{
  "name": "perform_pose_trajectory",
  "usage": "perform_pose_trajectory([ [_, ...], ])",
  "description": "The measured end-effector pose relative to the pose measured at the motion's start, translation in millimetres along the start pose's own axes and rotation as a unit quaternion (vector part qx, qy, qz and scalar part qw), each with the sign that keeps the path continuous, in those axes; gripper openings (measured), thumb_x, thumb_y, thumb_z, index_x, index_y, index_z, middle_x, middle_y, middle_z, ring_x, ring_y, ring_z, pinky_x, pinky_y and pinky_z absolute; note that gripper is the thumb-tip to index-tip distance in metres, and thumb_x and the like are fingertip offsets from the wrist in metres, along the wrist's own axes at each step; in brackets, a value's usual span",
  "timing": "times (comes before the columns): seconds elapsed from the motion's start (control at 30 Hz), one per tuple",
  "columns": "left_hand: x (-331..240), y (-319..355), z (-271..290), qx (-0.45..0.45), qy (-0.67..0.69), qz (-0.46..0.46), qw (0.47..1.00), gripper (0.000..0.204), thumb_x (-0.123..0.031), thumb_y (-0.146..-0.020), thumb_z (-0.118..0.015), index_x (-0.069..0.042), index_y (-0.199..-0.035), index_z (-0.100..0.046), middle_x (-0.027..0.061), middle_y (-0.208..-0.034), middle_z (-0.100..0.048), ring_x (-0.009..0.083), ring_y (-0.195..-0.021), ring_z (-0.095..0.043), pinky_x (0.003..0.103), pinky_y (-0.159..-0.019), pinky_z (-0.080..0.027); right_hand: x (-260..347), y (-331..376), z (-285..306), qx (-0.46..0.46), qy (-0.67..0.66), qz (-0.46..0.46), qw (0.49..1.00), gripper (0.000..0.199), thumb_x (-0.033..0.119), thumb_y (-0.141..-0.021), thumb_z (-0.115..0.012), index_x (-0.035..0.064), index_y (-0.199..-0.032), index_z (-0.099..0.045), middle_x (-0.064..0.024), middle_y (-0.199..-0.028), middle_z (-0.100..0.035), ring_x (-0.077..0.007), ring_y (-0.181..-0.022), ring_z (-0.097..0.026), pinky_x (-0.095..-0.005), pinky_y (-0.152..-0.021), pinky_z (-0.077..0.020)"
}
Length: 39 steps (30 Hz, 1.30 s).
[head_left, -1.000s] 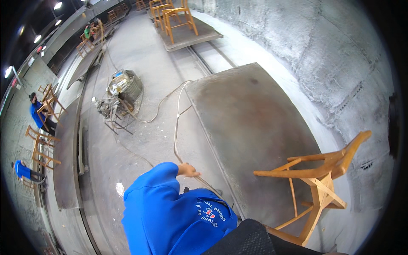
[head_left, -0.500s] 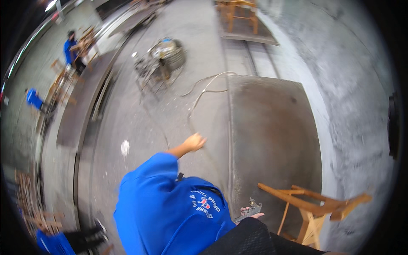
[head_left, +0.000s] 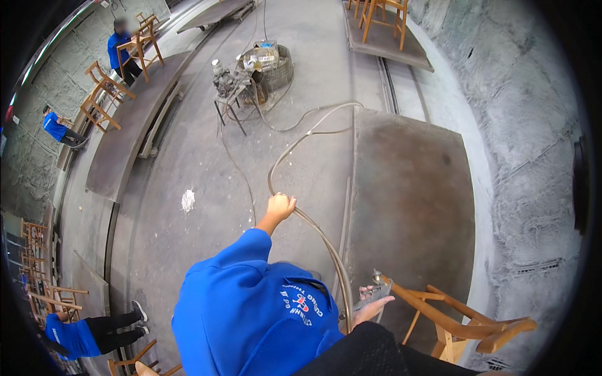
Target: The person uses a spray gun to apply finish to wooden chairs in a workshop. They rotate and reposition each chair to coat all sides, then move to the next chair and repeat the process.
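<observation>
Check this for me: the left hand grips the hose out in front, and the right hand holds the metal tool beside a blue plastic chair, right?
Not quite. The chair is bare wood, not blue plastic, as the head view shows. Otherwise yes: the left hand grips the hose, and the right hand holds the metal tool beside it.

1. View: a single head-worn fisheye camera, the left of a side-by-side pair; no second view shown, so no shared area to record.
2. Position: high above the person's own blue-sleeved shoulder, upright and unmirrored.
3. Direction: looks steeply down and forward over a concrete floor point(head_left: 188, 156).
4. Nearness: left hand point(head_left: 280, 205) and right hand point(head_left: 371, 306) lie close, low in the frame; the machine stand point(head_left: 241, 81) sits well away at the top.
5. Distortion: straight edges of the metal platform point(head_left: 407, 200) bend toward the rim; a dark circular border encloses the field.
6. Periphery: rough wall point(head_left: 533, 125) at right; other workers far left.
</observation>
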State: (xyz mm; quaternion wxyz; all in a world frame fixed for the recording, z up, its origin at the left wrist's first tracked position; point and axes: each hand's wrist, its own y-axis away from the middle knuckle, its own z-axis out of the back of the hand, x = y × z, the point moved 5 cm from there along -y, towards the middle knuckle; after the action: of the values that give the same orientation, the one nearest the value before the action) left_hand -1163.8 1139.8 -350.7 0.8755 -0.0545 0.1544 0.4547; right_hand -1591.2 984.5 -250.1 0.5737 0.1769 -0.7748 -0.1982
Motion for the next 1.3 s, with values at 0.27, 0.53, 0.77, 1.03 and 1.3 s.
perform_pose_trajectory([
  [0.27, -113.7, -124.0, 46.4, -0.177, 0.110, -0.143, 0.967, 0.048, -0.038, -0.094, -0.051, 0.001, -0.070, -0.065, 0.0240, -0.080, -0.063, 0.0418, -0.081, -0.062, 0.051, -0.071, -0.051, 12.5, 4.6, 3.8, -0.031, 0.098, -0.001, 0.995, 0.071, 0.065, -0.100, -0.027, 0.0027, -0.112, -0.059, -0.0077, -0.083, -0.065, -0.0189, -0.069, -0.062, -0.0300, -0.065, -0.0479],
  [0.53, -86.6, -102.6, 69.8, -0.143, -0.001, -0.111, 0.983, 0.056, -0.048, -0.091, -0.054, 0.000, -0.066, -0.066, 0.0210, -0.072, -0.064, 0.0395, -0.071, -0.064, 0.051, -0.067, -0.050, 38.4, -3.5, -45.8, 0.050, -0.004, 0.024, 0.998, 0.072, 0.063, -0.100, -0.030, -0.0023, -0.110, -0.056, -0.0129, -0.085, -0.061, -0.0228, -0.072, -0.060, -0.0364, -0.072, -0.0524],
  [0.77, 78.2, 173.4, 48.8, 0.289, -0.058, 0.203, 0.934, 0.080, -0.065, -0.094, -0.031, 0.005, -0.094, -0.072, 0.0304, -0.091, -0.068, 0.0450, -0.091, -0.067, 0.052, -0.084, -0.051, 20.8, 11.8, -19.2, 0.031, 0.039, -0.024, 0.998, 0.070, 0.062, -0.100, -0.032, -0.0024, -0.109, -0.057, -0.0121, -0.084, -0.061, -0.0219, -0.071, -0.060, -0.0361, -0.073, -0.0527],
  [1.03, -3.2, 96.1, 38.9, 0.379, -0.144, -0.061, 0.912, 0.070, -0.069, -0.092, -0.040, -0.008, -0.103, -0.074, 0.0248, -0.098, -0.070, 0.0409, -0.089, -0.068, 0.048, -0.078, -0.053, 4.3, 17.2, 6.6, -0.071, 0.044, -0.024, 0.996, 0.072, 0.064, -0.100, -0.030, -0.0007, -0.106, -0.060, -0.0108, -0.081, -0.065, -0.0200, -0.067, -0.063, -0.0333, -0.065, -0.0533],
  [1.3, -353.0, -183.9, 145.2, 0.113, 0.344, -0.577, 0.732, 0.032, -0.026, -0.099, -0.057, 0.000, -0.115, -0.067, 0.0122, -0.113, -0.069, 0.0245, -0.111, -0.063, 0.037, -0.096, -0.048, -23.4, 84.9, -4.1, -0.345, -0.068, 0.054, 0.934, 0.078, 0.070, -0.097, -0.026, 0.0009, -0.106, -0.060, -0.0114, -0.081, -0.065, -0.0217, -0.067, -0.064, -0.0336, -0.068, -0.0536],
])
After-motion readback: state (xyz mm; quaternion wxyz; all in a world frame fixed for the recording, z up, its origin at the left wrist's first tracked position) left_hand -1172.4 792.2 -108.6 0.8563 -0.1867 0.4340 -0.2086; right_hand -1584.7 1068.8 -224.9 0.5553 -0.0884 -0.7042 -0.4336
